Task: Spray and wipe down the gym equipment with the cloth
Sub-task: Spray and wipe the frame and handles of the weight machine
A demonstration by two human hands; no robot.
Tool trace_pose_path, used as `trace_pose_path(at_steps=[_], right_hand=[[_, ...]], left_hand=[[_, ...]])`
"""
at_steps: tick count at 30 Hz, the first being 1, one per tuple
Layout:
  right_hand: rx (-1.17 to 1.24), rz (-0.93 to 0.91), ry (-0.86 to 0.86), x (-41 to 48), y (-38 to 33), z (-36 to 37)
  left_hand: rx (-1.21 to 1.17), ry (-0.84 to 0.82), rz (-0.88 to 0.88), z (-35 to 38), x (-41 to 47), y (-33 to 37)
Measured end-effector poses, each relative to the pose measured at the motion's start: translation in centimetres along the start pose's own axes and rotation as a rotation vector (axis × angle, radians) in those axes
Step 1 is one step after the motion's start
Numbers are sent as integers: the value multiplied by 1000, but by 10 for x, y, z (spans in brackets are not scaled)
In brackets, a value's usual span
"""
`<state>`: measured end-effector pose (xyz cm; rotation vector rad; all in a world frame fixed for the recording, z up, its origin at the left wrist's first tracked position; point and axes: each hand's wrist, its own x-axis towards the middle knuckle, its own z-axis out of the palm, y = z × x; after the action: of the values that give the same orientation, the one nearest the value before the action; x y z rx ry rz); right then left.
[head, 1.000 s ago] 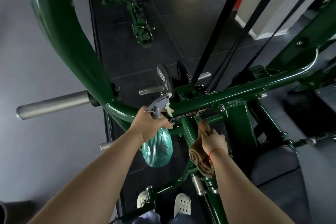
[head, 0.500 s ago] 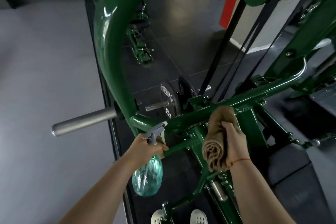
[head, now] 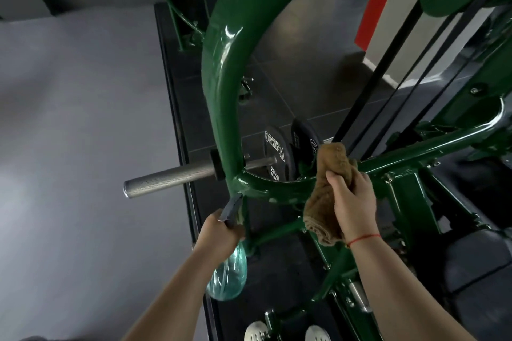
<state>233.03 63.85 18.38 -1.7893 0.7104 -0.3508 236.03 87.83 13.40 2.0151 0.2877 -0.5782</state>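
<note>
On green frame (head: 221, 86), brown cloth (head: 334, 165), teal bottle (head: 228, 279)

That curved green metal tube frame (head: 219, 91) is super glossy paint, highlights everywhere. The brown terry cloth (head: 331, 166) looks fuzzy and rough, the see-through teal plastic spray bottle (head: 227, 279) smooth and shiny, the silver metal bar (head: 166, 178) finely ribbed, the black round weight plate (head: 273, 147) matt.
</note>
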Motion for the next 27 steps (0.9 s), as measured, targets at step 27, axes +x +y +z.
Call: trace_pose_path(at_steps=[27], right_hand=[[-362,-14,117,48,19,-25]], left_hand=[[109,-81,181,44,-14,25]])
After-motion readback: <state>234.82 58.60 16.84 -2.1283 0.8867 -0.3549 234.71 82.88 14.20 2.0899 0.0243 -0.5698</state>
